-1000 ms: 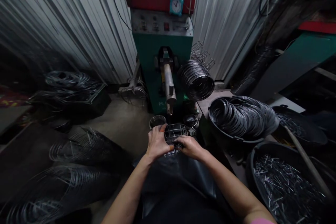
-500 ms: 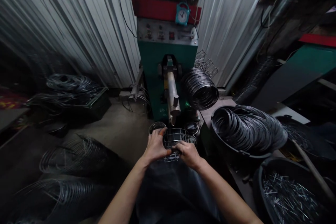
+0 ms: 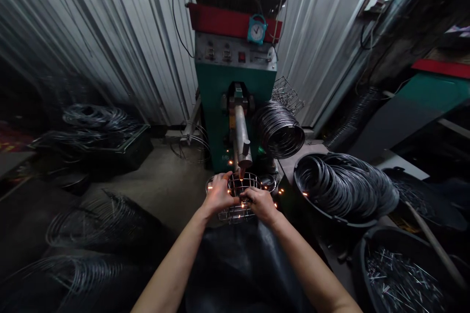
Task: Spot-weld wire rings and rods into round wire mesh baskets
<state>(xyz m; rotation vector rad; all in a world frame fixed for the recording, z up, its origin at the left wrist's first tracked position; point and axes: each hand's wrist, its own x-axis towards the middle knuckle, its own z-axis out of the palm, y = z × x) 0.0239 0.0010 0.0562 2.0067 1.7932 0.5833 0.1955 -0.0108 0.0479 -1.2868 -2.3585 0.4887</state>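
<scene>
Green welder [image 3: 235, 102] now sparking; both hands [image 3: 219, 194] steady wire basket [image 3: 238, 195].

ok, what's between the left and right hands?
Head view: a wire basket, gripped on either side by the left hand and right hand, under the welder's electrode, with sparks around it.

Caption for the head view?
Left hand and right hand grip a wire basket under the green machine's arm; sparks scatter.

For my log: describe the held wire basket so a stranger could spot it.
Find the tall green machine against the corrugated wall. Under its grey metal arm, left hand and right hand grip a small round wire-grid basket. Only it throws sparks.
</scene>
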